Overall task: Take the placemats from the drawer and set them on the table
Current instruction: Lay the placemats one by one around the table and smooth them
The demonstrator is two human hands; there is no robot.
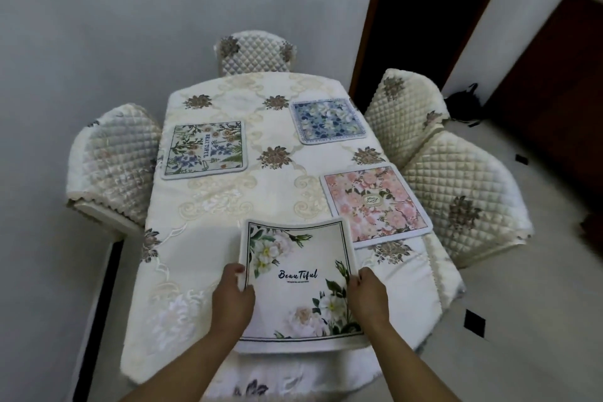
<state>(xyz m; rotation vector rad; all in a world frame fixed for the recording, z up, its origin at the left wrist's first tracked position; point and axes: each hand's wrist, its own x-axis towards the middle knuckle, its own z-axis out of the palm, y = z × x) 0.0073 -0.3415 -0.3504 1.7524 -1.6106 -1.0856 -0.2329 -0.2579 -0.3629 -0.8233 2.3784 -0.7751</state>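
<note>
Your left hand (232,294) pinches the left edge of the white-flowered placemat (298,284) and your right hand (368,295) pinches its right edge, both closed on it, with the mat at the near end of the table (208,206) and its far edge curled up. Lower it flat and square to that near edge, clear of the pink placemat (375,202) just beyond it to the right, then smooth the curl before you let go.
</note>
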